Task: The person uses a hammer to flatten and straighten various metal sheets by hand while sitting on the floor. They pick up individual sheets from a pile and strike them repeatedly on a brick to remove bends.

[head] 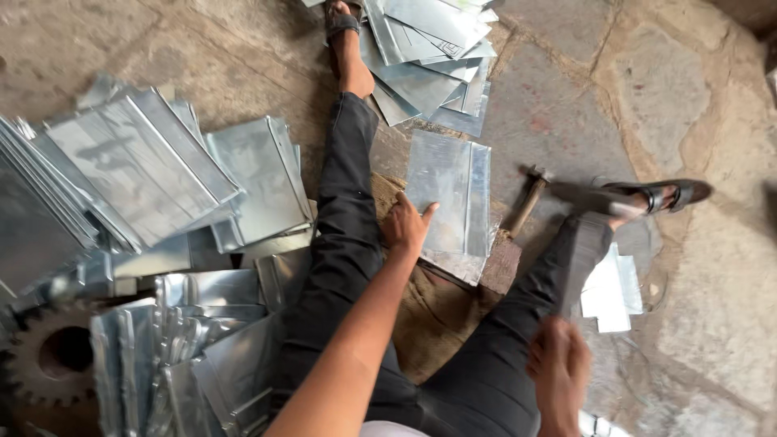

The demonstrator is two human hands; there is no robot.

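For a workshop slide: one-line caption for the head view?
Seated on stone floor, left hand steadies a folded metal sheet; hammer lies beside it.

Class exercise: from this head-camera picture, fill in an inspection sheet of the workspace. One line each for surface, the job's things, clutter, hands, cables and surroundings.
Surface: stone-slab floor; burlap sacking spread between the person's legs.
Job's things: folded galvanised metal sheet lying flat on the sacking; hammer on the floor just right of it.
Clutter: stacks of similar metal sheets at left, at lower left and by the left foot; a few sheets by the right leg.
Hands: left hand open, pressing the sheet's left edge; right hand blurred beside the right knee, grip unclear.
Cables: nothing seen.
Surroundings: toothed gear wheel at lower left; sandals on both feet.
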